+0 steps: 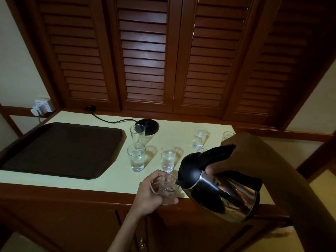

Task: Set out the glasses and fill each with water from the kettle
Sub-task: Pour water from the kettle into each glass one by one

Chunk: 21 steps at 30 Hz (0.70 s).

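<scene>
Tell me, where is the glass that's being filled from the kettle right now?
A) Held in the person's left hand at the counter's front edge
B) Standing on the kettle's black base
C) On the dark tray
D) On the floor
A: the left hand wraps its fingers around the glass, with the spout of the tilted kettle, held by the right hand, at its rim.

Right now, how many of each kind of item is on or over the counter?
Glasses: 7, one in the left hand, one mostly hidden behind the kettle
Kettle: 1, in the right hand
Kettle base: 1
Tray: 1
Total: 10
</scene>
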{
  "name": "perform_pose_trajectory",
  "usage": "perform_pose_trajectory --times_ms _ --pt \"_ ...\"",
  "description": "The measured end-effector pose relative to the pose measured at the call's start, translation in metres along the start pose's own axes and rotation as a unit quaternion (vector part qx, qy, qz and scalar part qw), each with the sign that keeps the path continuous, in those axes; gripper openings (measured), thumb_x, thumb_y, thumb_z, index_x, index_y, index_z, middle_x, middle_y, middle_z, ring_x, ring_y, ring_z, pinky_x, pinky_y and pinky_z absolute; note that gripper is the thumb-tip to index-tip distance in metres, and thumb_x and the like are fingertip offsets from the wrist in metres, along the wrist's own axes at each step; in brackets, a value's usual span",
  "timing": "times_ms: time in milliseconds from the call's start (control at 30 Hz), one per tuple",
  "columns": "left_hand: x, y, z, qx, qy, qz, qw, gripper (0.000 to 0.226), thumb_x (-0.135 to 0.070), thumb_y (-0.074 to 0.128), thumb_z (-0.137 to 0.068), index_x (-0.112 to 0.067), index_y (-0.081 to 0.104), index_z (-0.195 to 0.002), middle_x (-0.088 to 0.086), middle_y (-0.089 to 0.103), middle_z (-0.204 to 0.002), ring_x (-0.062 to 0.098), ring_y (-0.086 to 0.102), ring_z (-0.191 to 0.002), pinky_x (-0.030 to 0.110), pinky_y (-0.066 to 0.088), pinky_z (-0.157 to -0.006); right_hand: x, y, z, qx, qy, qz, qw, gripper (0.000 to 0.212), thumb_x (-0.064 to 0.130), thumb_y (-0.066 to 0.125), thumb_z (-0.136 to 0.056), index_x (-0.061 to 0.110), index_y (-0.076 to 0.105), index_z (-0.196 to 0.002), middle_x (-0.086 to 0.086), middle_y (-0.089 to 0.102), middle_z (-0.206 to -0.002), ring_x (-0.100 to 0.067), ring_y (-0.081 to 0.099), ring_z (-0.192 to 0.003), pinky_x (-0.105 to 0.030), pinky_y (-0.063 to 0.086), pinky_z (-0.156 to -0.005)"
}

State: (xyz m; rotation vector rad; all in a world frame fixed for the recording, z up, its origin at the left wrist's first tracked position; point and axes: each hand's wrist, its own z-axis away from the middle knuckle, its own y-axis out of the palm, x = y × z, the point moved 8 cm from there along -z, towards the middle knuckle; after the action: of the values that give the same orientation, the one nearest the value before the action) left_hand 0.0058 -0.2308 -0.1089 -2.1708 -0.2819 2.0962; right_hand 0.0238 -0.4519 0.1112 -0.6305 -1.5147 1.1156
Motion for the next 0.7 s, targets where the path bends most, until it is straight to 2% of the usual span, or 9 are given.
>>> perform_pose_trajectory --times_ms 100,267,400,533,667,700 --pt "0.0012 -0.0004 0.0006 -0.003 -0.002 0.003 1.000 0.066 -0.007 0.104 -0.047 -0.009 0.068 -0.102 0.016 0.075 -0.100 0.015 0.074 -0.088 0.030 0.059 -0.073 0.0007 0.0012 -0.0004 -0.001 -0.004 -0.004 1.000 0.047 0.061 0.088 -0.048 0.023 0.060 -0.050 0.019 0.060 -0.045 -0.007 0.057 -0.051 -0.025 0.043 -0.055" --pt "0.0001 -0.0010 0.0021 0.003 0.002 0.009 1.000 0.063 0.002 0.101 -0.051 0.000 0.064 -0.102 0.022 0.072 -0.099 0.013 0.071 -0.085 0.025 0.058 -0.064 0.0002 0.0014 0.0003 -0.004 -0.002 -0.009 1.000 0.046 0.059 0.089 -0.048 0.023 0.063 -0.052 0.005 0.061 -0.052 -0.012 0.063 -0.057 -0.029 0.048 -0.058" --pt "0.0006 -0.0031 0.0031 0.002 0.004 0.008 1.000 0.063 -0.002 0.102 -0.049 -0.002 0.064 -0.100 0.019 0.073 -0.099 0.014 0.073 -0.087 0.026 0.058 -0.069 -0.0002 0.0023 0.0004 0.001 -0.004 -0.010 1.000 0.045 0.059 0.090 -0.049 0.023 0.063 -0.052 0.011 0.063 -0.049 -0.010 0.062 -0.055 -0.026 0.045 -0.056" --pt "-0.0011 -0.0032 0.0043 0.004 0.009 0.007 1.000 0.063 0.000 0.102 -0.049 -0.002 0.066 -0.101 0.017 0.074 -0.100 0.009 0.073 -0.087 0.022 0.057 -0.071 -0.0010 0.0009 0.0017 -0.009 -0.007 -0.010 1.000 0.044 0.058 0.091 -0.049 0.023 0.064 -0.053 0.004 0.065 -0.053 -0.012 0.064 -0.056 -0.028 0.046 -0.057" --pt "-0.0027 -0.0034 0.0056 0.003 0.012 0.011 1.000 0.064 0.000 0.102 -0.049 -0.002 0.066 -0.102 0.015 0.074 -0.099 0.007 0.072 -0.085 0.020 0.055 -0.070 -0.0011 0.0038 0.0014 0.002 -0.013 -0.022 1.000 0.035 0.059 0.091 -0.049 0.035 0.065 -0.046 0.018 0.060 -0.045 -0.004 0.057 -0.048 -0.022 0.039 -0.052" --pt "-0.0022 -0.0033 0.0058 0.003 0.010 0.015 1.000 0.063 0.001 0.102 -0.050 -0.001 0.065 -0.101 0.015 0.074 -0.098 0.007 0.072 -0.085 0.020 0.055 -0.070 -0.0010 0.0043 0.0012 0.004 -0.013 -0.022 1.000 0.037 0.059 0.090 -0.049 0.032 0.065 -0.047 0.018 0.060 -0.044 -0.004 0.057 -0.047 -0.021 0.039 -0.052"
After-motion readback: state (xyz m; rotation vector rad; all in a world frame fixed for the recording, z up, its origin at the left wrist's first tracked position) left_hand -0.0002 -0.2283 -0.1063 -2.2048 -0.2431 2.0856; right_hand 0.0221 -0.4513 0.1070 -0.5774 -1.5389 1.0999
